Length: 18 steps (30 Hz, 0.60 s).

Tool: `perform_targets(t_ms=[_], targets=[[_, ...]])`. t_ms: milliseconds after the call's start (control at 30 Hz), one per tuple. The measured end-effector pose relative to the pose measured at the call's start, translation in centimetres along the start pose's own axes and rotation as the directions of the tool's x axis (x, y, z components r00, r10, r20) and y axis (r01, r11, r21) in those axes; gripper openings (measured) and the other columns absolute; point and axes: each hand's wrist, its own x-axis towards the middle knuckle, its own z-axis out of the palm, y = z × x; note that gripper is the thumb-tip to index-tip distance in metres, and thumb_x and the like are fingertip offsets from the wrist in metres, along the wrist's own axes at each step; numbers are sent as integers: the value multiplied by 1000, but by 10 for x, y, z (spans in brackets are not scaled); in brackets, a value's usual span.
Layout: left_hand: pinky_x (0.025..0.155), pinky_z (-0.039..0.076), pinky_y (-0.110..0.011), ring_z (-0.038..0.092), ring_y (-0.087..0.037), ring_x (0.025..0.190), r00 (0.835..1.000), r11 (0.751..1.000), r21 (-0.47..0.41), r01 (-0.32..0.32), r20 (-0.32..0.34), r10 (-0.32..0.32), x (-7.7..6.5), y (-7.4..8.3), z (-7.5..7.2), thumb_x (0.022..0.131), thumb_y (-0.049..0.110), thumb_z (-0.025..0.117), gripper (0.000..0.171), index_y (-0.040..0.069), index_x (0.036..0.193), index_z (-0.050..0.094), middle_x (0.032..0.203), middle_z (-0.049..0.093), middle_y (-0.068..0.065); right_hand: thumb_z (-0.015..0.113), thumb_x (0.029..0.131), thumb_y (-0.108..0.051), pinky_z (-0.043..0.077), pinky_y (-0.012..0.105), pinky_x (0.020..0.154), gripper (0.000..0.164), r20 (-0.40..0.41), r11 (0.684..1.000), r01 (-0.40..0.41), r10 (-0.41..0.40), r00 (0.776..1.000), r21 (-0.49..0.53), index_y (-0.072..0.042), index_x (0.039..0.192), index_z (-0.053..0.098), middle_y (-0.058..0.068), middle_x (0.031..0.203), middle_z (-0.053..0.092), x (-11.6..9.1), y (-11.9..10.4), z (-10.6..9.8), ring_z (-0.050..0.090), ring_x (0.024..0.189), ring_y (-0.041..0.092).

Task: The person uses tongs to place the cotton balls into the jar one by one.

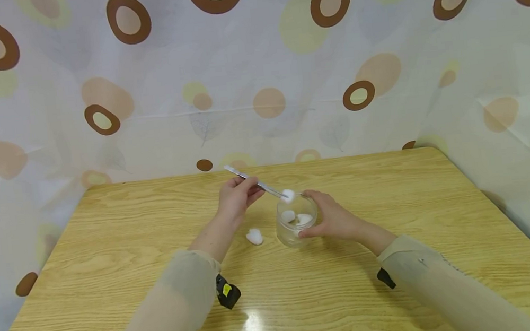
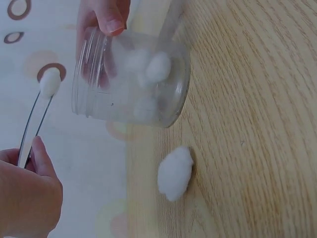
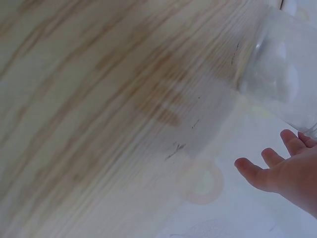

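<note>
Metal tweezers point(image 1: 269, 188) are pinched in my left hand point(image 1: 234, 199), to the left of a clear jar point(image 1: 286, 237). Their tips grip a white cotton ball point(image 1: 288, 196), which overlaps the jar's far rim in the head view. In the left wrist view this cotton ball point(image 2: 50, 83) is beyond the jar's mouth, outside the walls. My right hand point(image 1: 333, 217) holds the lidless jar from the right, thumb on the near side and fingers behind. Several cotton balls point(image 2: 158, 67) lie inside near the bottom. One more loose cotton ball point(image 1: 255, 236) rests on the table left of the jar.
The wood-grain table point(image 1: 134, 252) ends at the back against a patterned curtain point(image 1: 237, 72), which also hangs at both sides. A black wrist device point(image 1: 228, 292) sits under the left sleeve, another point(image 1: 386, 278) under the right.
</note>
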Motion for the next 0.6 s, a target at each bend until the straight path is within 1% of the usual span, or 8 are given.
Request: perform_targets(t_ms=[200,400,500,600], targets=[[68,58,-14,60,-8,66,1000,1000,15,-5,-14,6,2,-5,5,91,1,55,9,4,87,47,78,56,-5,80,72,-36,32,64,107,95,10,1000,0,-1,1000,20,1,141,26,26,144,30,1,2,0,30,132,43],[68,59,-15,61,-8,66,1000,999,37,-15,-24,16,3,-10,6,90,2,57,10,5,85,49,78,57,-4,80,72,-35,33,63,106,94,6,999,7,-7,1000,38,-1,141,27,25,143,32,1,2,0,32,131,42],[69,59,-16,60,-8,67,999,998,46,-35,-13,36,2,-11,6,90,2,56,10,5,85,49,77,57,-3,80,72,-35,34,62,106,93,5,999,21,-21,1000,35,-1,141,28,24,142,34,1,2,0,34,129,41],[69,59,-16,60,-7,66,998,997,48,-59,-6,60,2,-11,6,89,2,56,10,6,84,49,76,57,-2,80,72,-35,32,62,108,95,7,999,16,-16,1000,30,-1,142,26,24,143,33,1,2,0,32,132,42]])
